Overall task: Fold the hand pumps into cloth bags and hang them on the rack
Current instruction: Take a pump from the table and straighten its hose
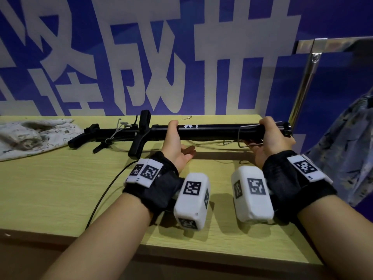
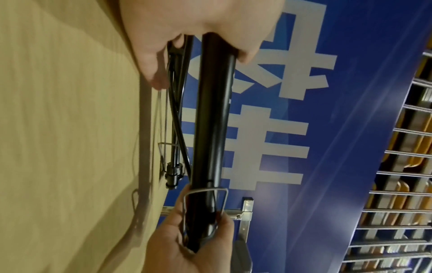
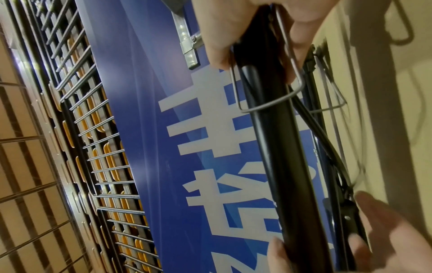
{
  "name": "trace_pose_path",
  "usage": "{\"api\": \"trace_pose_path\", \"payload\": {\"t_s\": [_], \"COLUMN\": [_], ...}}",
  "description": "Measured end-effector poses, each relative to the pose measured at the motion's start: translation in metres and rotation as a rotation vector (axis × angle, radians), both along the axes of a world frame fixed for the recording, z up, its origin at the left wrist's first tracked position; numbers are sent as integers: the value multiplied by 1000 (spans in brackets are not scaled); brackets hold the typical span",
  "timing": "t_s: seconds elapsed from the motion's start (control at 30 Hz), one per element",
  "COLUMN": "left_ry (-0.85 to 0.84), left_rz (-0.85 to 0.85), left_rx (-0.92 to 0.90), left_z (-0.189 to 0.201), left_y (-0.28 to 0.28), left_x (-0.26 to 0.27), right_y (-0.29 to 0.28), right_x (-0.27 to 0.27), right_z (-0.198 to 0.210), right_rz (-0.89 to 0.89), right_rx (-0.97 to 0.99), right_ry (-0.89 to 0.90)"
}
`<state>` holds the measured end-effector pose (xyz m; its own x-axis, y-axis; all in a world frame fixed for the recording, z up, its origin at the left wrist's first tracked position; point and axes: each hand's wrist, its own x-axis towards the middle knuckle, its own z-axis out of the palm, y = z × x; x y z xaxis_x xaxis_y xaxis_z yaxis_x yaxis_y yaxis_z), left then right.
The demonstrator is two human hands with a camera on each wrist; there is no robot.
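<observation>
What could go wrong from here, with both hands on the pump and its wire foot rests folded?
The right hand grips the base end where the wire foot loop lies against the barrel; fingers might get pinched. The loose hose trails off the table edge and could snag when the pump is lifted.

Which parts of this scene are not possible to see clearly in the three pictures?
- Pump base end: in the head view the right hand covers it.
- White logo on the barrel: too small to read.
- Cloth bag: cut off by the left edge, opening not visible.
- Patterned fabric on the rack: cut off by the right edge.
- Left hand fingers: hidden behind the barrel.
</observation>
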<state>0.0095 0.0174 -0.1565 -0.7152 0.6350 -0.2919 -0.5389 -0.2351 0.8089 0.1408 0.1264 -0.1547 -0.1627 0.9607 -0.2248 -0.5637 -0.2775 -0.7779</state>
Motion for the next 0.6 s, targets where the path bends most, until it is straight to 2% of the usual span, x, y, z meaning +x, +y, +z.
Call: {"api": "trace_pose_path", "payload": {"t_s": [0.17,0.27,0.37,0.47,0.53,0.6], "left_ry": [-140,-100,-96,-116,-79,-55], "left_rz": [143,182,234,234,208,177], "left_rx": [195,244,391,445,435,427], "left_z": [6,7,14,16,13,10], "left_y": [-5,-7,-14,-16,-16,-16], "left_x": [-9,-6,-12,-16,-14,-12], "right_y": [10,19,26,30,30,24], "right_x": [0,1,1,4,11,17], "right_z": [-3,-7,-5,-3,-1,2], "right_rz": [-29,-27,21,-3,-91,-144], "right_rx": [-16,-27,-21,30,87,310], "right_ry": [2,-25,-62,-289,-573,-868]}}
